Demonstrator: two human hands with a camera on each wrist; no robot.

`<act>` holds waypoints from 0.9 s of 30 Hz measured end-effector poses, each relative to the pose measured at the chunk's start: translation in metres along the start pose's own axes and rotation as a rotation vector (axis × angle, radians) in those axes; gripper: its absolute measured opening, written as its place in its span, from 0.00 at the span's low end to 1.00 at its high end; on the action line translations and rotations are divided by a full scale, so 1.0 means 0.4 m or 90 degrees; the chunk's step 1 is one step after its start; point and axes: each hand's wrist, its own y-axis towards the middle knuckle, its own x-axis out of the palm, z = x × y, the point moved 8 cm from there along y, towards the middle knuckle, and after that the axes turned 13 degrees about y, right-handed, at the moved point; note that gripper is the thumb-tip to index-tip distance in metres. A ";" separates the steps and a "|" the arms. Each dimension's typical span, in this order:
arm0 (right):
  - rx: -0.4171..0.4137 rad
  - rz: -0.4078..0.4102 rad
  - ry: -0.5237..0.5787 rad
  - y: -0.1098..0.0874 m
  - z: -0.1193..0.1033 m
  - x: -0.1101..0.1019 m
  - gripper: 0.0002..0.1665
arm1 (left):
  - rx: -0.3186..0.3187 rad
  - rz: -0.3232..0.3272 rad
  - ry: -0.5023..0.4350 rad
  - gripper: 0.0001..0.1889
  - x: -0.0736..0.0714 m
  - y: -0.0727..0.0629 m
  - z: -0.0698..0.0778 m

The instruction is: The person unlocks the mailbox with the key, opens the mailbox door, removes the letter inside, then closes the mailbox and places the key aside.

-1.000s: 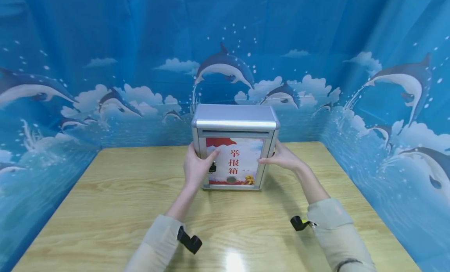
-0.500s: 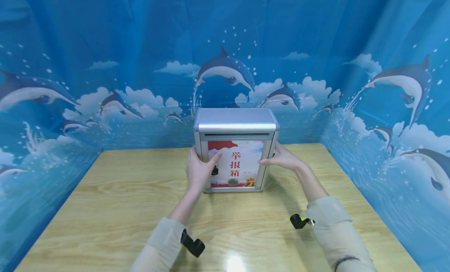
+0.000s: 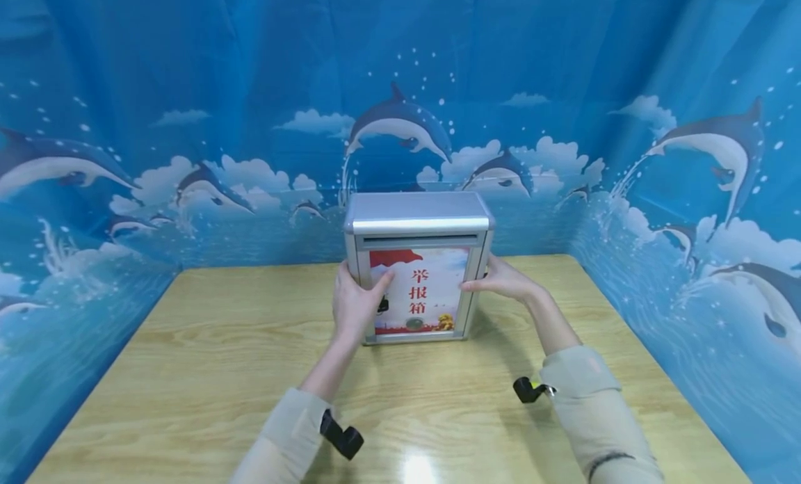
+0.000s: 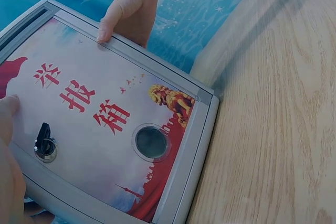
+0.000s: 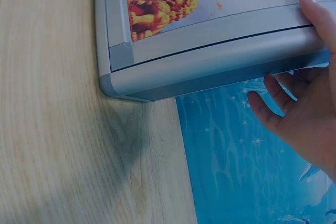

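Observation:
A silver metal report box stands upright on the wooden table, its front panel printed with red Chinese characters. Along the top of that front runs a narrow slot. My left hand grips the left side, thumb lying on the panel; its other fingers are mostly hidden. From the right, my right hand holds the box with the thumb on the front frame and bent fingers at the side, as the right wrist view shows. In the left wrist view, a key sits in the lock beside a round dark window.
The table has pale wood grain and extends to both sides of the box. A blue curtain printed with dolphins surrounds its back and sides. Black wrist cameras hang beneath the sleeves.
The head view has shifted slightly, and the box appears a little lower than a second ago. Both hands keep the same hold on it.

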 end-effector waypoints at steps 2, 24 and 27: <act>-0.005 -0.003 0.005 0.001 -0.007 0.007 0.56 | -0.004 -0.005 0.002 0.48 -0.004 -0.002 0.004; 0.059 0.165 -0.168 -0.145 -0.007 0.000 0.44 | 0.405 0.076 0.056 0.30 -0.216 0.056 0.197; 0.062 0.170 -0.210 -0.164 -0.014 0.010 0.38 | 0.461 0.047 0.130 0.27 -0.226 0.063 0.230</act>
